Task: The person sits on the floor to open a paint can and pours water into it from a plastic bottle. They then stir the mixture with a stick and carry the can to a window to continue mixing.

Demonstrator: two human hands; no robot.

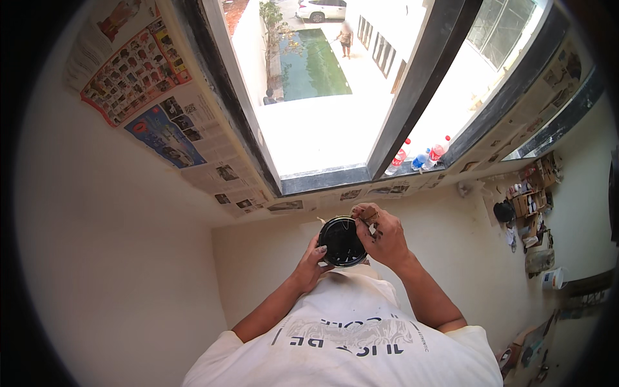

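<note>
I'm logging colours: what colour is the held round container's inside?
The round container is black inside, clearest in the head view.

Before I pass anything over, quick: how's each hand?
Left hand: closed, holding the round black container.
Right hand: closed on a small brownish item by the container's rim; can't tell what it is.

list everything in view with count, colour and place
round tin: 1, black, centre
small scrap: 1, brownish, at tin's right rim
window frames: at least 2, dark grey, ahead
newspaper sheets: several, multicoloured, around frames
plastic bottles: 3, mostly clear, sill
swimming pool: 1, green, outside
car: 1, white, beyond pool
people: 2, colours unclear, poolside
bucket: 1, white, right
cardboard boxes: several, brown, right
T-shirt: 1, white, worn
left hand: 1, stained, gripping tin
right hand: 1, stained, pinching scrap
</note>
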